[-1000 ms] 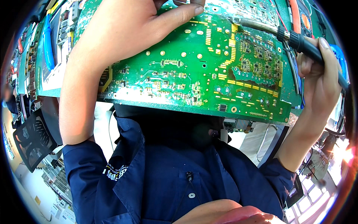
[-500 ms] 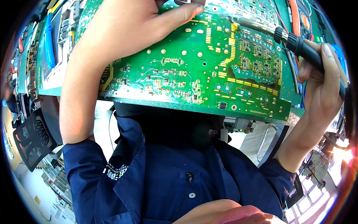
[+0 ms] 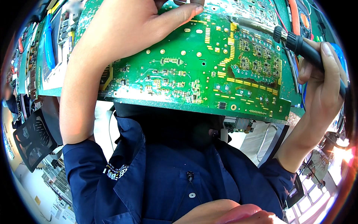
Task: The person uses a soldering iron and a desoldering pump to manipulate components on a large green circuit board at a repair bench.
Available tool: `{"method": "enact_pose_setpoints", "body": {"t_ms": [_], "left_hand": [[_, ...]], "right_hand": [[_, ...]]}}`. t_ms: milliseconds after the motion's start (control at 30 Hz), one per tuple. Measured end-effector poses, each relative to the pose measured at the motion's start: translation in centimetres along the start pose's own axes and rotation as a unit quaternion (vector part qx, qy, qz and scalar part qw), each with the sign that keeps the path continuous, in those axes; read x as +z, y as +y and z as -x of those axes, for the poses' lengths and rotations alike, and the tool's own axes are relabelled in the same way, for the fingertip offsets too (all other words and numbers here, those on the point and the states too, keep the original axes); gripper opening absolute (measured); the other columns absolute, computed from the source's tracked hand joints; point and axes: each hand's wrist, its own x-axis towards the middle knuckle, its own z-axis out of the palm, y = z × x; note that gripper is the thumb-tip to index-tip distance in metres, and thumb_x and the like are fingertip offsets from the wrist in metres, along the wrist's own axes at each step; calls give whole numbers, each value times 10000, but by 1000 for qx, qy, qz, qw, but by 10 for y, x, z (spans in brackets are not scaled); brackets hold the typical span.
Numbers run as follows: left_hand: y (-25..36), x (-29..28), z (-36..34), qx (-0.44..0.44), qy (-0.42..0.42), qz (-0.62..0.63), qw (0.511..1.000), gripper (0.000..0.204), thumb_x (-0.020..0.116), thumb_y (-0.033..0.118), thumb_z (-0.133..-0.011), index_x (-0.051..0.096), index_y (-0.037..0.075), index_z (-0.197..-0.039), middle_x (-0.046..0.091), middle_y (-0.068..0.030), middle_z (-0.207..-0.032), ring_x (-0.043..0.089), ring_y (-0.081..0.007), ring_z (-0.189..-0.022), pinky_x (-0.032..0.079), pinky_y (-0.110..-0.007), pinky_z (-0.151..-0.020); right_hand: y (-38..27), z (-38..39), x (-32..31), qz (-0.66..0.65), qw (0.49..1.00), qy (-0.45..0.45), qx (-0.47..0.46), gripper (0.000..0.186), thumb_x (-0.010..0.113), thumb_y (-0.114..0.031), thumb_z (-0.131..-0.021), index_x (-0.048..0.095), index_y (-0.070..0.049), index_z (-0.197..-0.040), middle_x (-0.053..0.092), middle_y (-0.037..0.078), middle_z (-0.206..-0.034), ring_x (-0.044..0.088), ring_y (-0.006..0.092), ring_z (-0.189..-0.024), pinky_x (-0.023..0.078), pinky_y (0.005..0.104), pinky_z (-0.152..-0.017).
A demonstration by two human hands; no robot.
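Observation:
A large green circuit board (image 3: 175, 71) with gold pads and small soldered parts lies in front of me. My right hand (image 3: 325, 76) is closed round the black handle of a soldering iron (image 3: 304, 50). The iron's metal tip points left and meets the board at the upper end of a row of gold pads. Over the board's upper left rests my left hand (image 3: 145, 28), thumb and fingers pinched together. A thin silvery strand, which looks like solder wire (image 3: 216, 14), runs from the pinch toward the tip. The fingers are partly cut off by the top edge.
A blue-handled tool (image 3: 48, 41) lies at the left, near more boards (image 3: 31, 63). An orange and dark meter (image 3: 305, 20) and cables lie at the upper right. A black mesh chair (image 3: 33, 138) stands at the far left. The table's front edge runs just below the board.
The board's picture has shifted very slightly left. Both hands and the soldering iron hold nearly the same places.

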Motion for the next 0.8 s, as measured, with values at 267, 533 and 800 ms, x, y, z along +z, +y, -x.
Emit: {"method": "enact_pose_setpoints", "body": {"t_ms": [267,533,800], "left_hand": [[-7,1,-1,-45,-8,37,998,57,631,62,-788,634,8,-805,586,-75,-721,551,-175,-624,418,-282,-528],[-12,3,-2,-9,0,56,998,73,620,53,-784,623,-10,-820,594,-104,-737,585,-220,-678,455,-313,-608],[-22,-9,17,-35,-17,-70,997,115,655,123,-820,650,41,-900,630,-117,-853,615,-279,-836,499,-376,-791]], "right_hand": [[6,-9,0,-141,984,-65,92,372,402,-164,-992,631,124,-1048,483,45,-570,446,110,-559,352,238,-530],[-5,-4,11,-96,991,-18,94,338,437,-190,-983,640,81,-975,498,36,-572,461,105,-547,354,234,-521],[10,-15,15,-223,961,-13,165,279,541,-235,-951,622,9,-843,514,32,-579,460,100,-502,364,245,-483]]}}
